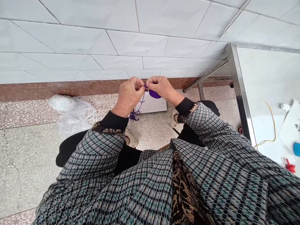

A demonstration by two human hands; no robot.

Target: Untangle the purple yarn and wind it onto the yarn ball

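Note:
My left hand (128, 95) and my right hand (161, 89) meet in front of me, fingertips pinching purple yarn (144, 88) between them. A small, dense purple yarn piece (154, 94) sits just below my right hand, partly hidden by its fingers. A loose purple strand (140, 107) hangs past my left hand and ends in a tangled bunch (133, 116). Whether my fingers also hold a hook or needle is hidden. Below my hands lies a white flat board or box (151, 105).
A clear plastic bag with white cord (75, 113) lies on the speckled floor to the left. A steel-edged white table (269, 81) stands at right, bearing a yellow wire (270, 125), white paper (290, 128), and blue and red items. Tiled wall lies ahead.

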